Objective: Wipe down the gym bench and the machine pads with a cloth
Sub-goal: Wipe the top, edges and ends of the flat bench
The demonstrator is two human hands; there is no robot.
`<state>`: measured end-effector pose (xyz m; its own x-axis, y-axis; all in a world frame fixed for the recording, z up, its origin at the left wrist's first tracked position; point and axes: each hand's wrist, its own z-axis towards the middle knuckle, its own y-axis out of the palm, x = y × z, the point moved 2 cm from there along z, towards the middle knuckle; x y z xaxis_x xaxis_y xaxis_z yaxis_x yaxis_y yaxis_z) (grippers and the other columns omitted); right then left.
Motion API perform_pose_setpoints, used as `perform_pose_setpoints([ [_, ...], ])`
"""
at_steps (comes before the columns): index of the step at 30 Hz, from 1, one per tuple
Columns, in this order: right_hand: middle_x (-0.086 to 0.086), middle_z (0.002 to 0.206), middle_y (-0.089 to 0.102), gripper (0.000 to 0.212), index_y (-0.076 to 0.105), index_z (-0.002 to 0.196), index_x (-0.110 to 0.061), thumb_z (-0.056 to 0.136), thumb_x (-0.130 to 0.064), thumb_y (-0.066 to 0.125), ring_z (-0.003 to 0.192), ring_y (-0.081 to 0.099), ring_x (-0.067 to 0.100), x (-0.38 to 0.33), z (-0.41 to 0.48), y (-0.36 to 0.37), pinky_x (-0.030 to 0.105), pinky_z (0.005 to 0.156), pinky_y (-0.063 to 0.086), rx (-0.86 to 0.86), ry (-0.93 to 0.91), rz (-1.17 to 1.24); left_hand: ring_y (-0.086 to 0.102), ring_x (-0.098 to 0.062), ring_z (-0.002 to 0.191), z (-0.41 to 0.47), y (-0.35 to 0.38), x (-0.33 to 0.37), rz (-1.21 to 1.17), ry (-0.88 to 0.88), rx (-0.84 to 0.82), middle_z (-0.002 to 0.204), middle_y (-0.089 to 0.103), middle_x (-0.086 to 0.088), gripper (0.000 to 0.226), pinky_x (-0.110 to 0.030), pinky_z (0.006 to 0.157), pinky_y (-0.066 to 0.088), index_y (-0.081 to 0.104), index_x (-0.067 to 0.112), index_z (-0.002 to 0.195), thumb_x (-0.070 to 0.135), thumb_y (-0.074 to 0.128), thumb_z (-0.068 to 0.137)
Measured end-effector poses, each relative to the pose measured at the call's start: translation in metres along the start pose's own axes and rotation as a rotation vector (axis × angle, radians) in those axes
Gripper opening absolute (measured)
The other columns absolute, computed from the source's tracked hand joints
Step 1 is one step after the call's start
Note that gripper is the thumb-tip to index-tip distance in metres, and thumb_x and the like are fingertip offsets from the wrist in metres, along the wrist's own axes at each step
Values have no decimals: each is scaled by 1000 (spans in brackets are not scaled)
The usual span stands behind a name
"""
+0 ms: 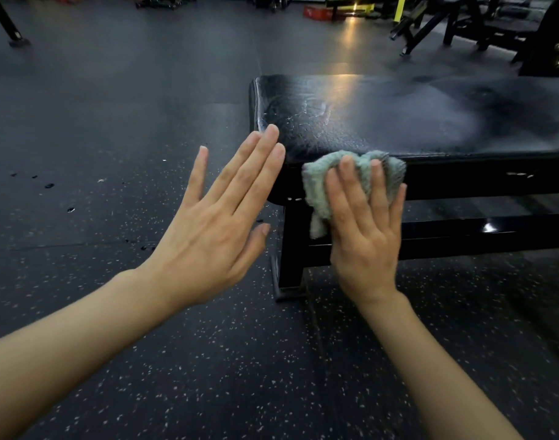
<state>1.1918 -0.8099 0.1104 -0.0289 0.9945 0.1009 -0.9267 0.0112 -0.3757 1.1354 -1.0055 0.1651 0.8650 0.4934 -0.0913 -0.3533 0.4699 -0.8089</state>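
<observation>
Floor [208, 360]: dark rubber matting, white speckles in near part, plainer grey farther back. Seams between mats visible. Small dark glossy spots [49, 185] on floor at left. Warm yellowish light patch [354, 30] reflected on floor, top centre. Red object [317, 12] just left of it. Yellow post [398, 7] and black machine frames [462, 30] upper right. Black slanted leg [5, 20] with foot, upper left. Room dim overall.

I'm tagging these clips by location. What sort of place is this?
Most likely a gym: a black padded bench on a black frame, speckled rubber flooring, and more weight equipment at the back. The right hand presses a cloth against the bench's edge.
</observation>
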Motion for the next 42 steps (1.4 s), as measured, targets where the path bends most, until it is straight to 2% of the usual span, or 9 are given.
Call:
perform_pose_setpoints([
  [5, -16, 164, -6, 84, 4, 158, -23, 95, 10, 49, 152, -5, 14, 7, -4, -6, 48, 122, 0, 25, 123, 86, 1, -19, 155, -4, 0, 0, 32, 19, -3, 167, 1, -8, 78, -58, 122, 1, 3, 8, 158, 20, 45, 94],
  [9, -17, 163, -7, 79, 5, 158, -22, 97, 4, 48, 152, -8, 17, -24, 1, 6, 57, 120, 4, 57, 184, 240, 2, -18, 155, -4, -1, -3, 34, 26, -1, 167, 2, -8, 80, -59, 121, 2, 4, 8, 158, 18, 48, 92],
  [16, -14, 164, -8, 80, 3, 159, -25, 98, -3, 51, 152, -6, 16, -53, -2, 32, 46, 122, -5, 59, 38, 111, 3, -18, 154, -4, -2, -11, 31, 26, -6, 167, 3, -7, 86, -58, 122, 1, 5, 8, 158, 16, 53, 88],
  [20, -15, 164, -5, 62, 6, 158, -25, 107, -8, 36, 152, -2, 13, -30, -3, 23, 43, 122, 0, 36, -81, 21, 3, -18, 154, -3, -4, -11, 24, 44, -6, 167, 5, -7, 84, -59, 121, 1, 6, 9, 158, 17, 51, 89],
  [23, -14, 165, -3, 63, 8, 159, -24, 105, -4, 35, 152, -1, 13, -10, -8, 13, 44, 122, -1, 12, -98, -5, 4, -19, 154, -1, -4, -6, 21, 63, -1, 167, 6, -8, 82, -59, 121, 1, 8, 7, 158, 15, 51, 89],
  [28, -15, 164, -3, 71, 9, 158, -22, 100, 6, 39, 152, -2, 14, 5, -18, 5, 46, 122, -4, 26, 49, 35, 4, -18, 154, -1, -4, -8, 21, 68, -8, 167, 5, -7, 81, -60, 121, 1, 7, 8, 158, 13, 50, 90],
  [33, -16, 163, -8, 94, 0, 158, -25, 91, 13, 53, 152, -8, 16, -30, -7, 17, 62, 117, 11, 56, 151, 248, 4, -18, 154, 0, -2, -8, 7, 71, 4, 166, 6, -8, 83, -61, 121, 3, 7, 8, 158, 12, 51, 88],
  [38, -14, 164, -7, 77, 3, 158, -24, 99, 1, 44, 152, -6, 17, -40, -6, 30, 47, 122, -6, 58, -14, 125, 5, -18, 154, 1, -1, -11, -8, 80, 17, 166, 8, -8, 86, -58, 122, 2, 9, 8, 158, 9, 54, 86],
  [42, -15, 163, -2, 63, 8, 158, -25, 105, -6, 36, 152, -1, 15, -30, -4, 26, 43, 122, -3, 34, -152, 18, 6, -18, 154, 1, 0, -12, -19, 63, 22, 166, 8, -8, 87, -57, 122, 3, 8, 8, 158, 7, 55, 85],
])
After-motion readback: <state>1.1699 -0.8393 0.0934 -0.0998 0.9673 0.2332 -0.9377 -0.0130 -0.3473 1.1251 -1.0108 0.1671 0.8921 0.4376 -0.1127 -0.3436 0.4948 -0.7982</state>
